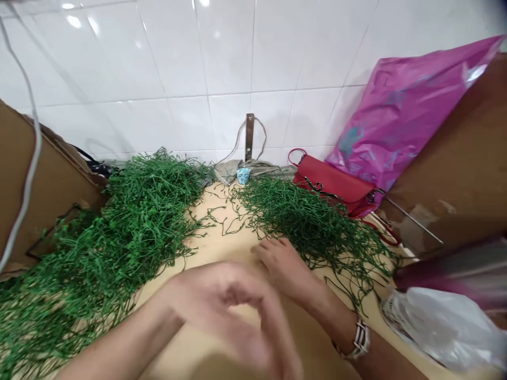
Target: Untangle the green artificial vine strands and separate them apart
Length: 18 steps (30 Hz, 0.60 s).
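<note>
My left hand (229, 311) is blurred in motion above the beige table (245, 232), its fingers curved and no held thing visible. My right hand (281, 264) rests on the table at the edge of a pile of tangled green artificial vine strands (312, 227), with a white bracelet (359, 339) on its wrist. A larger heap of the same strands (130, 232) spreads along the left side. Thin loose stems (222, 216) trail across the table between the two piles.
A red handbag (332, 182) and a pink plastic bag (400, 111) lean at the back right. Cardboard sheets (43, 179) stand at the left, and a white plastic bag (443, 327) lies at the lower right. A grey cable (29, 153) hangs at the left, before a white tiled wall (158, 53).
</note>
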Each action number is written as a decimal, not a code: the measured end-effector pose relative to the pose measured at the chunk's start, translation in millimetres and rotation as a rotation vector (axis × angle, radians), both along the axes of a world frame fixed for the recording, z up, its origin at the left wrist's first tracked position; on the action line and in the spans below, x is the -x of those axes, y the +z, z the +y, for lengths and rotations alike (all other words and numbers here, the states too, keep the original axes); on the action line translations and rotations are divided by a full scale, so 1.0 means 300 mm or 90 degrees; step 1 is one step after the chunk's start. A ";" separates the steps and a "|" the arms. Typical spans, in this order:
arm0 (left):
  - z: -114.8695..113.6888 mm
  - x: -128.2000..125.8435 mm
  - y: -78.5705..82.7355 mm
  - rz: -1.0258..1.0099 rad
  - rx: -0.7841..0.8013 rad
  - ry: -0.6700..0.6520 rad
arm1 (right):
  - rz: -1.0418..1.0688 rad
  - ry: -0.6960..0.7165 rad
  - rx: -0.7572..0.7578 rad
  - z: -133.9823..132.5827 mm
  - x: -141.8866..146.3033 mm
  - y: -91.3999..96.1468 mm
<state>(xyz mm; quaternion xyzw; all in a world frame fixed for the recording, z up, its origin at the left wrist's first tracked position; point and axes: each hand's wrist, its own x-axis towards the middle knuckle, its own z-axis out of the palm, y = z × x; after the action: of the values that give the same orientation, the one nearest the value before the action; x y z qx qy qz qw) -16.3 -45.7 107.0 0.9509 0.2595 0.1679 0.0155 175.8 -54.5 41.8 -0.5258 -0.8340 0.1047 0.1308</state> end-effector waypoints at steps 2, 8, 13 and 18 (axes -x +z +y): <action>-0.002 -0.047 -0.055 -0.025 0.251 -0.103 | -0.014 0.000 0.020 -0.074 -0.018 0.007; 0.056 -0.103 -0.287 -0.235 0.634 0.029 | 0.102 -0.157 -0.328 -0.333 -0.112 -0.140; 0.045 -0.106 -0.334 -0.206 0.465 -0.081 | 0.144 -0.511 -0.594 -0.566 -0.174 -0.202; -0.016 -0.188 -0.342 -0.103 0.279 -0.387 | 0.312 -0.886 -0.395 -0.646 -0.249 -0.184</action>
<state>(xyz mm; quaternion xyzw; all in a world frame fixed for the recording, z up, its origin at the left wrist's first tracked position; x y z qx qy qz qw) 40.0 -50.5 4.4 0.9424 -0.0069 0.1704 0.2877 250.6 -248.3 -13.4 -0.8270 -0.2534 -0.1250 0.4860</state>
